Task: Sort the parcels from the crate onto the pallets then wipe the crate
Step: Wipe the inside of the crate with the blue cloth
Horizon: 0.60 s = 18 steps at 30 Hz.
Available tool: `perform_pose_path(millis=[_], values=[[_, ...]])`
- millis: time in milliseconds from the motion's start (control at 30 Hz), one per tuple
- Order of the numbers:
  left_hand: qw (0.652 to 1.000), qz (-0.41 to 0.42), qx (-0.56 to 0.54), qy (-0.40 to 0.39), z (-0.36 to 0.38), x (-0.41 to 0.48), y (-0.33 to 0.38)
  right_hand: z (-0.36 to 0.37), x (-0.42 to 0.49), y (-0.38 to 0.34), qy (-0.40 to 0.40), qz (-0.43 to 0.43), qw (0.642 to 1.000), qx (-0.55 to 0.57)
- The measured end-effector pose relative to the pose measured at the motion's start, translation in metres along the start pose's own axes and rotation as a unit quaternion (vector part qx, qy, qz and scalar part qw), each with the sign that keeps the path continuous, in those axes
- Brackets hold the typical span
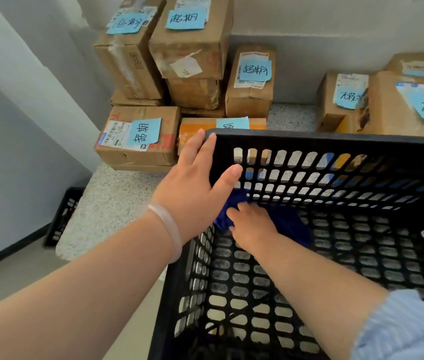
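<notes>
While the left hand (195, 183) braces the far-left corner of the black crate (335, 141), fingers straight and spread outside the rim and thumb flat on the inner wall, the right hand (252, 224) reaches down inside, its fingers curled round a bunched blue cloth (291, 224) pressed to the crate floor at that corner. Taken from the crate's middle, both hands sit at about 10 o'clock. Cardboard parcels (140, 136) bearing blue notes (144, 133) stand stacked on the speckled platform (117, 198) at 11 to 12 o'clock, with more at 2 o'clock.
</notes>
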<state>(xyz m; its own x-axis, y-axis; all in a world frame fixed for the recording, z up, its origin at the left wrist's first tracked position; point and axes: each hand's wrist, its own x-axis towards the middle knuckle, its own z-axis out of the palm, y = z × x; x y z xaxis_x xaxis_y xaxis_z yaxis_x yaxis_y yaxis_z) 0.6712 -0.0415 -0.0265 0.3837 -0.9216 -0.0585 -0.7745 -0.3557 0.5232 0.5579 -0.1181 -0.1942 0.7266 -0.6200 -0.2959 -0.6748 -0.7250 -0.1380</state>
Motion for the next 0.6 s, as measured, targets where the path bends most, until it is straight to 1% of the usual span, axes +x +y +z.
perform_pose_path(millis=[67, 200, 333, 400, 467, 533, 600], values=[[1.000, -0.001, 0.005, 0.000, 0.001, 0.000, -0.001, -0.003, -0.002, -0.001, -0.028, -0.016, 0.999, 0.029], [1.000, -0.006, 0.016, -0.009, -0.001, 0.000, -0.002, -0.008, -0.024, -0.003, -0.118, -0.065, 0.989, 0.060], [0.999, -0.017, 0.023, -0.017, -0.002, 0.000, 0.000, -0.009, -0.052, -0.013, -0.226, -0.108, 0.964, 0.089], [0.999, -0.020, 0.022, -0.018, -0.002, 0.000, 0.000, -0.010, -0.064, -0.019, -0.291, -0.120, 0.941, 0.124], [0.999, -0.022, 0.024, -0.020, -0.002, 0.000, 0.000, -0.006, -0.076, -0.027, -0.368, -0.136, 0.905, 0.163], [0.999, -0.024, 0.025, -0.022, -0.002, 0.000, 0.000, 0.000, -0.087, -0.035, -0.442, -0.151, 0.867, 0.174], [0.999, -0.023, 0.022, -0.023, -0.002, 0.000, 0.000, 0.003, -0.093, -0.039, -0.477, -0.141, 0.849, 0.180]])
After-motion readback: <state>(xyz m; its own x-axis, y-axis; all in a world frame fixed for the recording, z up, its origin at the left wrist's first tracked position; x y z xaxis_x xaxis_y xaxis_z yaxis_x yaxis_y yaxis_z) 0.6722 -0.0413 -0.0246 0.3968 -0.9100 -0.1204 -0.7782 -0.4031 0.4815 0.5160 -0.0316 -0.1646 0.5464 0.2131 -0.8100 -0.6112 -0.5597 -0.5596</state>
